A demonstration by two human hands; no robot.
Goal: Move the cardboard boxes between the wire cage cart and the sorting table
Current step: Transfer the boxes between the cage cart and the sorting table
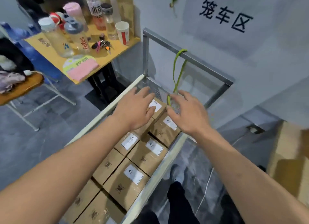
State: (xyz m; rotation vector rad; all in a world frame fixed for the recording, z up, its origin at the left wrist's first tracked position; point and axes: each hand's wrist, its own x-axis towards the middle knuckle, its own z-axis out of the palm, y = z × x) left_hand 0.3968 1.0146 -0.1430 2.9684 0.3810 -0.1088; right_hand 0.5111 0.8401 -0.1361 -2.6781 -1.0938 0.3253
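Head view looks down into the wire cage cart (123, 93), where brown cardboard boxes (133, 182) lie packed in two rows, most with a white label on top. Both forearms cover the near and left boxes, so the count cannot be told, and the cart's near end is cut off at the bottom edge.

The left hand (135, 108) hangs over the farthest box (158, 106), fingers spread and loosely straight, and holds nothing; whether the fingertips touch the label is unclear. The right hand (187, 113) is beside it over the neighbouring box, fingers splayed and slightly bent, also with nothing in it. Its fingertips are smeared by motion where they meet the lower end of a green strap (179, 69) that hangs from the cart's grey top bar; contact cannot be judged.

Left of the cart stands a yellow table (55, 56) with water bottles (56, 38), a paper cup (122, 32), a bunch of keys (102, 44) and a pink cloth (83, 69). A chair (25, 88) piled with clothing is cut by the left edge. A wall sign (225, 14) carries three dark characters. At far right a large carton (291, 156) is blurred. A grey shoe (178, 173) shows on the floor beside the cart
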